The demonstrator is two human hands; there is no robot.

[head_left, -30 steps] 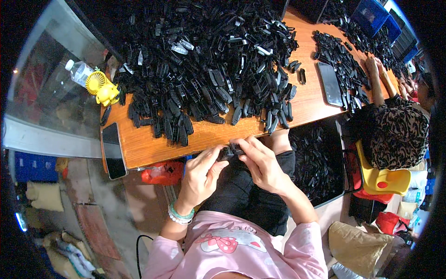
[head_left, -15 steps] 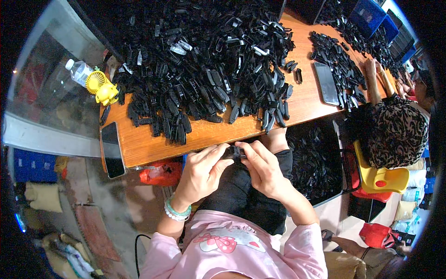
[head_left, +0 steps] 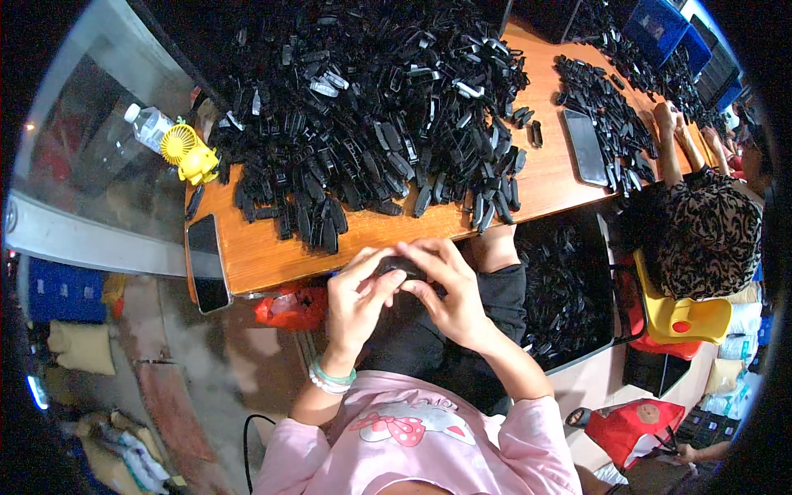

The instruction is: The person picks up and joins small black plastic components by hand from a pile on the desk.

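Left hand: the person's left hand (head_left: 355, 301), thumb and fingers closed on the small elongated black plastic part.
Right hand: the person's right hand (head_left: 452, 295), fingers curled over the same part, thumb pressed near it.
Part in hand: the small elongated black plastic part (head_left: 400, 265) sits between both sets of fingertips, above the lap; the fingers partly cover it.
Table edge: the front edge of the brown wood-grain table (head_left: 256, 260) runs just beyond the fingertips.
Open room: a narrow strip of bare wood lies ahead of the fingers, widening toward the left; a broader bare patch lies to their far right.
Pile: a large heap of loose black plastic parts (head_left: 355, 140) spreads beyond the fingers, its near pieces close to the edge.
Left of the fingers: a dark-screened phone (head_left: 208, 262) lies at the table's corner; farther off stands a yellow handheld fan (head_left: 196, 161).
Right of the fingers: a second dark-screened phone (head_left: 585, 147) lies well apart.
Writing: dark lettering curves above the cartoon print on the pink shirt (head_left: 388, 474), nearer the body than the fingers.
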